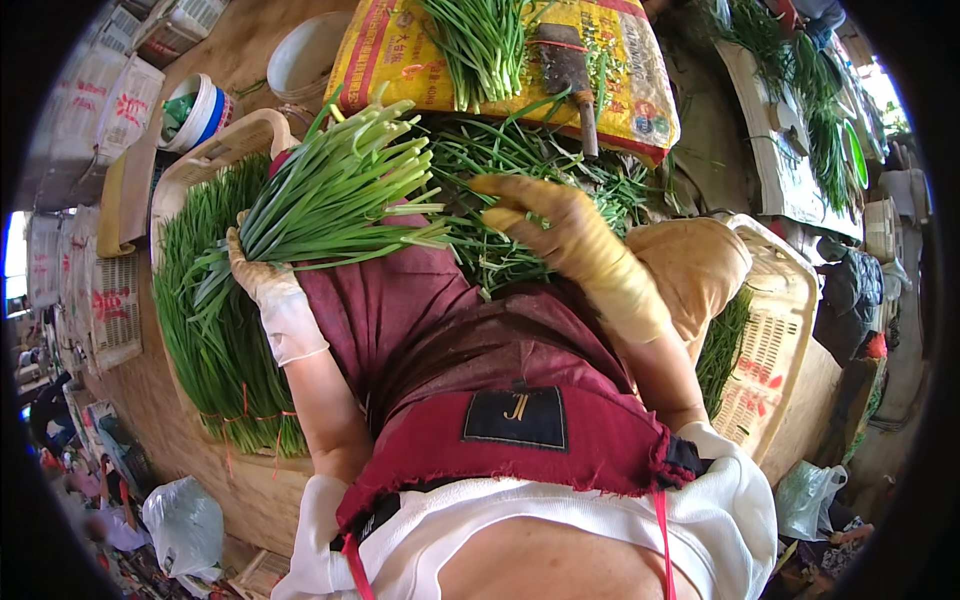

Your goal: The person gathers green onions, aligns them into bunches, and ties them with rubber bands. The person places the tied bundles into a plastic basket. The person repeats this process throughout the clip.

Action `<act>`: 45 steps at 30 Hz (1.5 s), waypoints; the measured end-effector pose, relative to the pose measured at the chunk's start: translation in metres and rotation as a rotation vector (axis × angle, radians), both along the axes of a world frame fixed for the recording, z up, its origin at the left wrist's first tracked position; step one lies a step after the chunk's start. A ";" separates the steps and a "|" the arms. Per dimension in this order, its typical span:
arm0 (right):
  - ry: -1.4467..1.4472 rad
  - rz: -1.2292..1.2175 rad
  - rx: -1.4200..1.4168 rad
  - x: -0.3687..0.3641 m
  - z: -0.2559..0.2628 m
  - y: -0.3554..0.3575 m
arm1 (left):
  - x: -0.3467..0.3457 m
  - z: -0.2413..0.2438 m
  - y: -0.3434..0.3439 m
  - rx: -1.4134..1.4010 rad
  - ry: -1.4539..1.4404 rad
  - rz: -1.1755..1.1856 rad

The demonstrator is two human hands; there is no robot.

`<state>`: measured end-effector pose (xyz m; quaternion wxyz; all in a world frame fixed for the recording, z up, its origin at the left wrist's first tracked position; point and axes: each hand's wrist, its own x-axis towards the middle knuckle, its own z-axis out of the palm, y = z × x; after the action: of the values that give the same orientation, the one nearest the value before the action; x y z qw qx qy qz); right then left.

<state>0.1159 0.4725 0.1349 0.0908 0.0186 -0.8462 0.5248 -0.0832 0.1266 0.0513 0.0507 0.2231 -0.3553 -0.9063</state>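
A thick bunch of green garlic chives (337,187) lies in my left hand (262,277), which wears a pale glove and grips the leafy end; the lighter cut stems point up and right. My right hand (555,232), in a stained yellowish glove and slightly blurred, hovers to the right of the stems with its fingers apart and nothing in them. Beneath and beyond it, loose chive leaves and trimmings (480,247) are heaped. On a yellow printed sack (390,75) in front lie another bunch of chives (487,52) and a cleaver (562,67) with its handle over the sack's edge.
At the left a plastic crate (225,150) is packed with upright chives, some tied with red string. Another crate (780,322) with chives stands at the right. A white bucket (304,60) and a smaller pail (187,112) are at the upper left. A bench (795,180) bears more greens.
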 end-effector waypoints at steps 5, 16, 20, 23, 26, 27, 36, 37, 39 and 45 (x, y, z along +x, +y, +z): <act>0.083 0.033 0.796 -0.042 -0.002 -0.046 | 0.009 0.017 0.012 -0.007 0.000 0.028; -0.413 0.143 -0.397 -0.016 -0.013 -0.046 | 0.019 0.033 0.023 -0.002 -0.011 0.114; -0.071 0.155 0.125 -0.021 -0.024 -0.052 | 0.019 0.036 0.027 -0.006 -0.005 0.125; 0.215 0.057 0.518 -0.028 -0.039 -0.057 | 0.019 0.037 0.029 -0.017 -0.010 0.123; 0.277 0.071 0.614 -0.032 -0.032 -0.053 | 0.017 0.033 0.023 -0.047 0.009 0.120; 0.298 0.139 0.402 -0.032 -0.030 -0.045 | 0.016 0.030 0.020 -0.059 0.018 0.116; -0.083 -0.736 -0.751 0.019 -0.082 0.136 | -0.013 -0.048 -0.060 0.074 0.071 -0.256; -0.127 -0.615 -0.469 0.034 -0.107 0.159 | -0.017 -0.055 -0.068 0.046 0.115 -0.342; -0.715 -0.122 0.421 0.019 -0.128 0.121 | -0.016 -0.055 -0.049 -0.083 0.031 -0.239; -0.754 0.379 0.946 -0.002 -0.049 0.007 | -0.003 -0.037 -0.039 0.044 0.036 -0.251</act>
<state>0.1139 0.4795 0.0863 -0.3261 0.0202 -0.9424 0.0717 -0.0867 0.0879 0.0141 -0.0618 0.1616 -0.3594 -0.9170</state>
